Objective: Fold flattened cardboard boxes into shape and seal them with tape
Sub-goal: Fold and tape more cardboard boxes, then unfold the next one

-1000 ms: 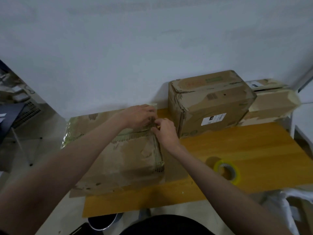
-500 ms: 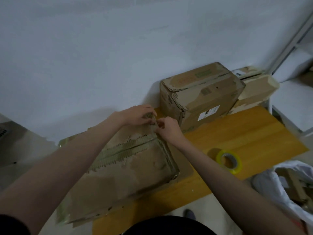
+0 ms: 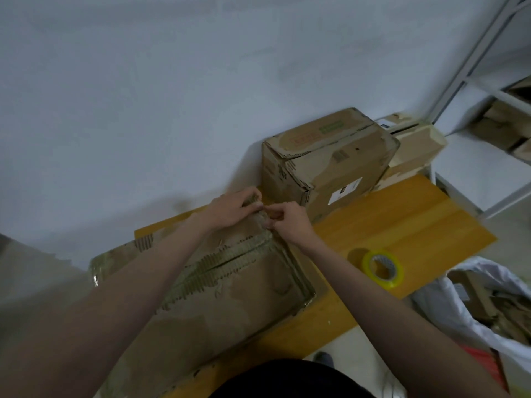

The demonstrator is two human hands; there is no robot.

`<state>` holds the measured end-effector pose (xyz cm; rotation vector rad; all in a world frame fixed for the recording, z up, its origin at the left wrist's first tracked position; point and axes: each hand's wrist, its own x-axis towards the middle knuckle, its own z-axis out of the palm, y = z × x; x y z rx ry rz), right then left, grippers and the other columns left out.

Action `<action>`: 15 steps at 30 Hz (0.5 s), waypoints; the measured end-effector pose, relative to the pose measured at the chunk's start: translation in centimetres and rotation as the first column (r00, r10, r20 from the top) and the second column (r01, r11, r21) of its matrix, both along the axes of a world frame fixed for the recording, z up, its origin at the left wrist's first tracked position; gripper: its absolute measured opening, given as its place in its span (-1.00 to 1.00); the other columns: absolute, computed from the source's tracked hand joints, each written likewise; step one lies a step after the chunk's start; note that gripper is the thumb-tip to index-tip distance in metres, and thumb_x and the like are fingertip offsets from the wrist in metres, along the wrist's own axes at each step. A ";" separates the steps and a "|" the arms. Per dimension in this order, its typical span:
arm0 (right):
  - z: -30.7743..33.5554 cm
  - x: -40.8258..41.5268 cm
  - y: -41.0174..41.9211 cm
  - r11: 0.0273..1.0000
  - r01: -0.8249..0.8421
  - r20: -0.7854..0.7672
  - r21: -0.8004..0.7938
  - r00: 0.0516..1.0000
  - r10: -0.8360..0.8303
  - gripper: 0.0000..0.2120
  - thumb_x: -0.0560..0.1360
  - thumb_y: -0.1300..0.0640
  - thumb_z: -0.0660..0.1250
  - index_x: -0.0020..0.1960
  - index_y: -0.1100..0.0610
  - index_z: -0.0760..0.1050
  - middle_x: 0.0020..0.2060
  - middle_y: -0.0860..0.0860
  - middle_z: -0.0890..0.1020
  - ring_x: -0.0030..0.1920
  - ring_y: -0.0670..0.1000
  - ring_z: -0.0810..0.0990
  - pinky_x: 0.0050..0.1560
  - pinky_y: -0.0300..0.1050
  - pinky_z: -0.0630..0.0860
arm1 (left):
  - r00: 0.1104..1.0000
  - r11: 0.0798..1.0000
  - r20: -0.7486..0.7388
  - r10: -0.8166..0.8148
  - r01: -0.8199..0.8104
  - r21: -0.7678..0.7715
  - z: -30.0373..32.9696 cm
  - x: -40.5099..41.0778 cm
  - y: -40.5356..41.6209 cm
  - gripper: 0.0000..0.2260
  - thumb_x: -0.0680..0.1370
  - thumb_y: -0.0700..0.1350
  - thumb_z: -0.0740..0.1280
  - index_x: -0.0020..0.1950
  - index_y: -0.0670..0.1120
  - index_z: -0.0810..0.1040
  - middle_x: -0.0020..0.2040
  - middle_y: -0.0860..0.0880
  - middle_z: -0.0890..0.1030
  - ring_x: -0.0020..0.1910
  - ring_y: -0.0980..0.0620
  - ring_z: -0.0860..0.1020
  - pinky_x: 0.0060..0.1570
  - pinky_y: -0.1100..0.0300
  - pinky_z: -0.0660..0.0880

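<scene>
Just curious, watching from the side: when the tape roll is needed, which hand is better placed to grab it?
Probably the right hand. The tape roll lies on the table on that side, beside the right forearm; the left hand would have to cross the flattened box.

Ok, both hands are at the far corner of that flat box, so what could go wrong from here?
The flattened box overhangs the table's left edge, so lifting the corner may tip it off. Its torn old tape could rip further where the left hand and right hand pinch. The tape roll sits near the front edge.
</scene>
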<state>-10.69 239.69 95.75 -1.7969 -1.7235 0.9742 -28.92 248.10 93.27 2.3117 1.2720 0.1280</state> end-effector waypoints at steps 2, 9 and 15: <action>0.3 0.5 -1.1 0.998 0.040 -0.025 0.039 0.999 -0.039 -0.75 0.49 0.14 0.47 0.16 0.11 0.67 -0.01 0.00 0.72 -0.03 -0.09 0.64 0.14 -0.12 0.57 | 0.998 1.000 0.062 0.008 -0.008 0.007 0.0 0.1 0.0 -0.76 0.63 0.26 0.15 0.15 0.17 0.46 0.20 0.10 0.56 0.12 0.03 0.54 0.13 -0.01 0.48; 0.9 2.1 -6.3 0.999 -0.036 0.117 0.035 0.993 0.031 -0.80 0.53 0.11 0.42 0.15 0.04 0.67 -0.10 -0.07 0.72 -0.22 -0.21 0.60 -0.07 -0.22 0.61 | 0.992 0.981 0.059 -0.110 0.098 0.169 -0.4 1.1 -1.9 -0.66 0.64 0.24 0.11 0.18 0.11 0.57 0.33 0.13 0.44 0.30 0.14 0.40 0.22 0.09 0.43; 0.2 3.2 -10.8 0.991 -0.091 0.253 -0.096 0.961 0.113 -0.79 0.66 0.12 0.19 0.15 0.15 0.57 -0.07 0.12 0.66 -0.07 0.14 0.60 -0.04 0.11 0.55 | 0.996 0.991 -0.039 -0.075 0.079 0.106 0.1 1.3 -1.9 -0.55 0.54 0.43 0.07 0.16 0.14 0.45 0.27 0.12 0.38 0.19 0.09 0.43 0.09 0.09 0.45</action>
